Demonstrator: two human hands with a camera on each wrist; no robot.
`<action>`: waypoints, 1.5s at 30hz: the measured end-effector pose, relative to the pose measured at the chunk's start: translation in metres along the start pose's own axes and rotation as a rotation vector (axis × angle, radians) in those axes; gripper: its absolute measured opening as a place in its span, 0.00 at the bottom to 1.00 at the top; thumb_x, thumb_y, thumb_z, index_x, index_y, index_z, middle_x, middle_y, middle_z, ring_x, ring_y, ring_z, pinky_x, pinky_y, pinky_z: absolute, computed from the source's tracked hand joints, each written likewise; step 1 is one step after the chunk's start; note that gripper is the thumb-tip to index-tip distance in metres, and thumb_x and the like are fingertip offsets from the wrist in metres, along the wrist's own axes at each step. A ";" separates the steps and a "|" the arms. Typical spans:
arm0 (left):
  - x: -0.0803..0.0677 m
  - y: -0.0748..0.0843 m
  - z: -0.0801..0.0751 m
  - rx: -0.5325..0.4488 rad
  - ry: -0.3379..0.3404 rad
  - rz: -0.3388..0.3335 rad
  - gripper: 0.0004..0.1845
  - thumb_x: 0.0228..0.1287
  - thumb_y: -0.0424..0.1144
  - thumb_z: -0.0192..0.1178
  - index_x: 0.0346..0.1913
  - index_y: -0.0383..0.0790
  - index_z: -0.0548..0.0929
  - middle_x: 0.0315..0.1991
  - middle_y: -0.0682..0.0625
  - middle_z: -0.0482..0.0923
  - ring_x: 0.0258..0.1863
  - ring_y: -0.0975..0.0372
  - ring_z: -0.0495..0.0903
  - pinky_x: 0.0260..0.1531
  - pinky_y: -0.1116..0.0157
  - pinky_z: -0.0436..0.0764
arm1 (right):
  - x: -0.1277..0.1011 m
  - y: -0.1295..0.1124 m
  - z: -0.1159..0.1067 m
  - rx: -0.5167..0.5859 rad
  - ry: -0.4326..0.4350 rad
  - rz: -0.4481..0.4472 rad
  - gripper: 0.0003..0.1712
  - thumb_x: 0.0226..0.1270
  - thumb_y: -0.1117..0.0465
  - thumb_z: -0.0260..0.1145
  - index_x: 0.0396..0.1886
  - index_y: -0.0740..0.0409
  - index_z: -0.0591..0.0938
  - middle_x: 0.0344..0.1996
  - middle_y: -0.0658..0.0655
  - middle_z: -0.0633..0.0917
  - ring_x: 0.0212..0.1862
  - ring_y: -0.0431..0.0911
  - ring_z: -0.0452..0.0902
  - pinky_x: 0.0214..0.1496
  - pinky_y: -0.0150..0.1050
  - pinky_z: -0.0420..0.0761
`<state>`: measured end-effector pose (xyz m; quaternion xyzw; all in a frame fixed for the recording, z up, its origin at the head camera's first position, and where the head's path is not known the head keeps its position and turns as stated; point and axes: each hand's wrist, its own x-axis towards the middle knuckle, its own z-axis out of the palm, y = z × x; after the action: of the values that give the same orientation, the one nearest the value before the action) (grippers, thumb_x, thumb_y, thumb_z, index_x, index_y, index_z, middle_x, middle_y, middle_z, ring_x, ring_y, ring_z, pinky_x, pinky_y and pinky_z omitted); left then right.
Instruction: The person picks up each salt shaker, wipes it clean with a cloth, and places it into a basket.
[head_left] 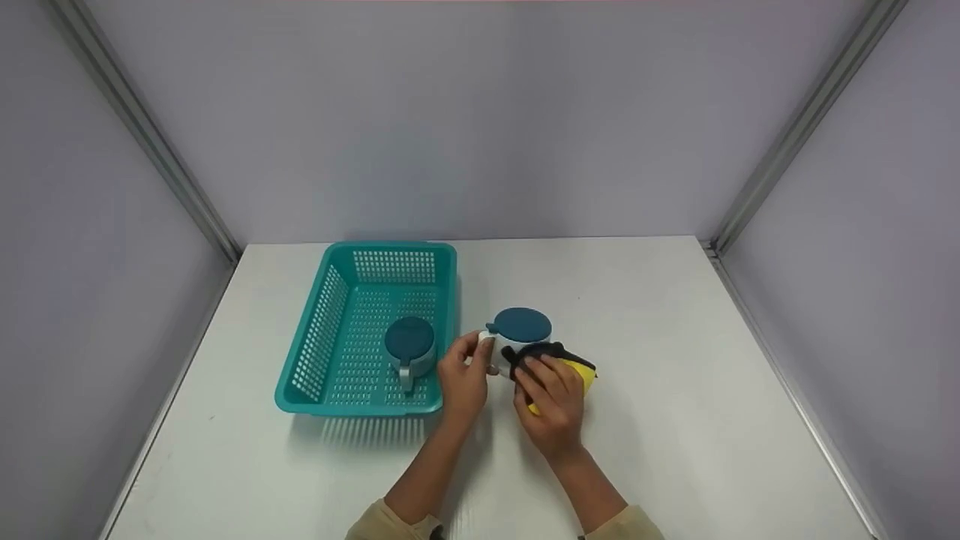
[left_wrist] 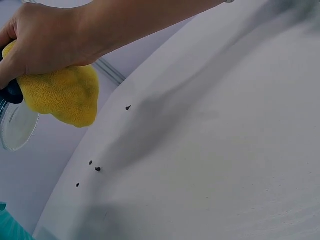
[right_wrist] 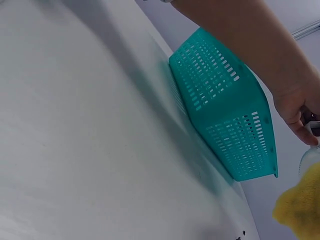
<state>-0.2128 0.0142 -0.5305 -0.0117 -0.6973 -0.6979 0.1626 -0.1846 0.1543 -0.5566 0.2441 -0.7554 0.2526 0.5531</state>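
A clear mug with a blue lid [head_left: 523, 325] is held up over the table between the two hands. The left hand [head_left: 463, 375] grips the mug's handle [right_wrist: 313, 126], fingers curled round it. In the right hand [head_left: 555, 401] is a yellow-and-black cloth [head_left: 583, 375], bunched and pressed to the near right side of the mug. The cloth's fluffy yellow side [left_wrist: 65, 95] hangs below that hand in the left wrist view, beside the mug's glass base [left_wrist: 19, 127]. Part of the mug wall is hidden behind cloth and fingers.
Left of the hands stands a teal plastic basket [head_left: 360, 410] with perforated walls. Inside it sits a second blue-lidded mug [head_left: 409, 337], handle toward the person. A few small dark bits [left_wrist: 98, 169] lie on the white table [head_left: 675, 420]. Pale panels enclose the back and sides.
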 end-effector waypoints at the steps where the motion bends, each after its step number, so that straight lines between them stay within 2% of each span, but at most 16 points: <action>1: 0.000 -0.001 0.000 -0.003 0.002 0.004 0.09 0.71 0.34 0.58 0.47 0.34 0.83 0.33 0.38 0.80 0.24 0.47 0.81 0.25 0.59 0.84 | 0.000 0.000 0.000 -0.001 -0.003 0.000 0.11 0.64 0.61 0.65 0.41 0.59 0.89 0.45 0.58 0.88 0.49 0.57 0.79 0.56 0.46 0.75; 5: -0.001 -0.003 -0.003 -0.019 0.000 -0.001 0.09 0.71 0.39 0.59 0.47 0.38 0.83 0.33 0.46 0.80 0.23 0.54 0.81 0.25 0.63 0.84 | -0.003 0.000 -0.001 0.006 -0.007 0.000 0.11 0.65 0.61 0.65 0.41 0.60 0.89 0.45 0.58 0.88 0.49 0.57 0.79 0.57 0.46 0.75; 9: -0.001 -0.003 -0.005 -0.020 -0.020 0.001 0.11 0.71 0.43 0.59 0.47 0.40 0.83 0.33 0.47 0.80 0.24 0.58 0.81 0.25 0.65 0.84 | -0.005 0.002 -0.002 0.012 -0.008 0.012 0.11 0.66 0.61 0.64 0.41 0.60 0.89 0.45 0.58 0.87 0.49 0.57 0.79 0.59 0.43 0.74; 13: 0.000 -0.003 -0.007 -0.017 -0.038 0.006 0.12 0.71 0.44 0.59 0.47 0.40 0.83 0.33 0.47 0.80 0.25 0.55 0.81 0.26 0.64 0.85 | -0.006 0.004 -0.003 0.014 0.000 0.016 0.11 0.66 0.61 0.64 0.41 0.60 0.89 0.45 0.59 0.87 0.49 0.58 0.80 0.61 0.41 0.74; 17: 0.001 -0.002 -0.010 -0.031 -0.056 -0.022 0.12 0.70 0.45 0.59 0.48 0.41 0.83 0.34 0.48 0.80 0.29 0.50 0.81 0.29 0.63 0.86 | -0.005 0.008 -0.004 0.024 0.011 0.014 0.11 0.66 0.61 0.64 0.41 0.61 0.89 0.45 0.60 0.87 0.48 0.58 0.80 0.63 0.39 0.74; 24: 0.002 0.001 -0.013 -0.051 -0.084 -0.092 0.11 0.70 0.44 0.60 0.48 0.42 0.83 0.36 0.47 0.80 0.36 0.54 0.80 0.32 0.62 0.87 | -0.004 0.013 -0.007 0.041 0.024 0.031 0.12 0.67 0.61 0.64 0.41 0.63 0.88 0.45 0.62 0.86 0.49 0.58 0.80 0.67 0.37 0.72; 33: 0.005 0.000 -0.017 -0.090 -0.100 -0.099 0.12 0.70 0.42 0.60 0.49 0.38 0.83 0.35 0.43 0.79 0.36 0.50 0.79 0.31 0.62 0.87 | -0.005 0.018 -0.009 0.066 0.004 0.061 0.12 0.66 0.62 0.63 0.43 0.63 0.88 0.46 0.62 0.86 0.50 0.57 0.79 0.67 0.36 0.72; 41: 0.007 0.001 -0.022 -0.079 -0.088 -0.157 0.13 0.70 0.44 0.60 0.51 0.40 0.83 0.37 0.45 0.80 0.39 0.48 0.79 0.34 0.63 0.87 | -0.008 0.025 -0.009 0.036 -0.014 0.086 0.12 0.66 0.61 0.63 0.44 0.61 0.88 0.47 0.60 0.86 0.51 0.56 0.80 0.68 0.36 0.72; 45: 0.007 0.003 -0.024 -0.073 -0.083 -0.164 0.14 0.70 0.44 0.60 0.51 0.41 0.83 0.39 0.45 0.80 0.39 0.49 0.80 0.35 0.62 0.87 | -0.010 0.027 -0.009 0.027 -0.025 0.099 0.12 0.66 0.61 0.63 0.44 0.61 0.88 0.47 0.59 0.86 0.51 0.56 0.80 0.68 0.35 0.71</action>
<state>-0.2135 -0.0110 -0.5270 0.0105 -0.6761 -0.7329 0.0752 -0.1930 0.1813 -0.5665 0.2169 -0.7699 0.2867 0.5273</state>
